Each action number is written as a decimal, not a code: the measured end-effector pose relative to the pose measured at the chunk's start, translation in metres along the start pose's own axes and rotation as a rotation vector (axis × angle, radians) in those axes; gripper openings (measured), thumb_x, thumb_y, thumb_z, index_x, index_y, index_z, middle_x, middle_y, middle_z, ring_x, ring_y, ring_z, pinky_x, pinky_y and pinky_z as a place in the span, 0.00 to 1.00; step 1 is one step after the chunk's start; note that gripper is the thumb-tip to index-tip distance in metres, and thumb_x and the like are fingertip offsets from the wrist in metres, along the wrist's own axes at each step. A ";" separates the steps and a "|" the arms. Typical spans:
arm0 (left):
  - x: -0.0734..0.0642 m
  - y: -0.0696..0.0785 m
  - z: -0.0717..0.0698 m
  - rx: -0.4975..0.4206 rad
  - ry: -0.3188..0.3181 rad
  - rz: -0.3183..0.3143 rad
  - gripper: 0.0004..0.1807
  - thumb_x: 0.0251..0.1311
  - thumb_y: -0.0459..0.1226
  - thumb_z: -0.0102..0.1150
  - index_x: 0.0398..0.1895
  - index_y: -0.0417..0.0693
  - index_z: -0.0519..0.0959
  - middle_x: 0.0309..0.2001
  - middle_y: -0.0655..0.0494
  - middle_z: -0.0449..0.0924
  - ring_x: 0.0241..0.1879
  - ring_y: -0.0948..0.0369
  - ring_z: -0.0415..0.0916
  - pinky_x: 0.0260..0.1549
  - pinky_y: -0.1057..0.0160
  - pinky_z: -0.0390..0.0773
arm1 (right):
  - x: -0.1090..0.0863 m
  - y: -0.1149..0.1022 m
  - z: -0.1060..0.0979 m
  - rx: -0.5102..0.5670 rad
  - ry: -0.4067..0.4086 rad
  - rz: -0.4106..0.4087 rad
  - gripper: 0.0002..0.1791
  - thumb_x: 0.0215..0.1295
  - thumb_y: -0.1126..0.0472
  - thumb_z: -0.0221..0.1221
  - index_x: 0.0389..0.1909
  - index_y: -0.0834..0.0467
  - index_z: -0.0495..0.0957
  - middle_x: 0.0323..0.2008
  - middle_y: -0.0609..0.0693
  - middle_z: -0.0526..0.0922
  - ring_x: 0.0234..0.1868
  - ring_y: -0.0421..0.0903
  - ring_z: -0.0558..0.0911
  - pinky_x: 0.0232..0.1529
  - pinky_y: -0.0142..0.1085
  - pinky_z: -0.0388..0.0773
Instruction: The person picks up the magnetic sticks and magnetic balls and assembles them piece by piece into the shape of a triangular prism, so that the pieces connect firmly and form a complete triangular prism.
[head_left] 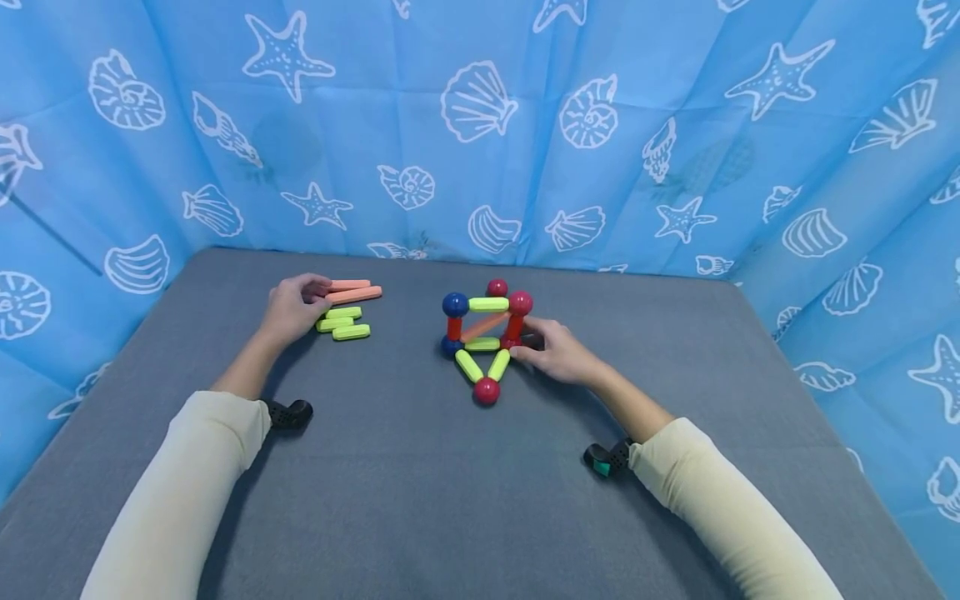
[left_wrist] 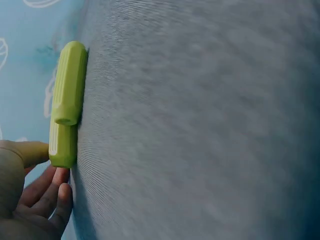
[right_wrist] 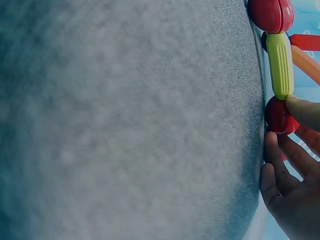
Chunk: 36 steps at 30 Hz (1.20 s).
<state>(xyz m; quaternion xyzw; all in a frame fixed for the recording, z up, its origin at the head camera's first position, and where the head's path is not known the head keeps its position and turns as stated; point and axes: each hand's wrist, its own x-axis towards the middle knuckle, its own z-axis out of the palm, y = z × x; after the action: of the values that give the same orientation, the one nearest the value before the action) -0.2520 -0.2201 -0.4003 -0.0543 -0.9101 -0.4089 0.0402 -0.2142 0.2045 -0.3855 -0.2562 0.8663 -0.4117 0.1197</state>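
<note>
My left hand (head_left: 294, 307) reaches over loose rods at the table's left, fingers at the ends of two orange rods (head_left: 354, 294), a gap between thumb and fingers. Beside the thumb lie several short yellow-green rods (head_left: 351, 332), two of them large in the left wrist view. My right hand (head_left: 558, 352) holds the lower right red ball (right_wrist: 281, 116) of a ball-and-rod frame, thumb on one side, fingers on the other. Red rods (head_left: 454, 330) stand upright in this frame, with a blue ball (head_left: 454, 304) on top at the left. Two yellow-green rods meet at a front red ball (head_left: 487, 391).
Grey cloth covers the table (head_left: 450, 500). Behind and beside it hangs a blue curtain (head_left: 360, 125) with white shells and starfish. Another red ball (head_left: 497, 287) shows at the back of the frame. A black wrist device (head_left: 291, 414) is on the left arm, another on the right.
</note>
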 end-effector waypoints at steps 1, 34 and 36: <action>-0.001 -0.001 0.000 -0.004 0.003 -0.001 0.17 0.69 0.29 0.53 0.59 0.33 0.74 0.54 0.35 0.76 0.52 0.43 0.73 0.51 0.44 0.75 | 0.000 0.000 0.000 0.002 0.000 0.003 0.26 0.68 0.64 0.61 0.65 0.67 0.70 0.58 0.62 0.79 0.60 0.59 0.77 0.62 0.55 0.70; -0.018 0.034 0.000 -0.255 -0.119 0.204 0.22 0.64 0.33 0.64 0.59 0.34 0.74 0.53 0.37 0.78 0.49 0.54 0.78 0.47 0.66 0.79 | -0.001 0.000 0.002 -0.012 0.001 0.021 0.30 0.69 0.64 0.60 0.69 0.66 0.66 0.60 0.61 0.78 0.60 0.57 0.77 0.62 0.54 0.71; -0.024 0.048 0.006 -0.322 -0.114 0.266 0.21 0.62 0.30 0.66 0.57 0.34 0.75 0.50 0.37 0.79 0.46 0.57 0.80 0.44 0.70 0.79 | -0.001 -0.001 0.002 -0.016 0.006 0.017 0.29 0.69 0.64 0.60 0.68 0.66 0.67 0.59 0.60 0.78 0.59 0.56 0.77 0.62 0.54 0.71</action>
<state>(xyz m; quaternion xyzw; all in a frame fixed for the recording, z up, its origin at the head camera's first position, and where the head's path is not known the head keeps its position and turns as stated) -0.2219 -0.1856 -0.3714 -0.2028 -0.8187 -0.5362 0.0331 -0.2125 0.2036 -0.3860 -0.2486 0.8720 -0.4047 0.1185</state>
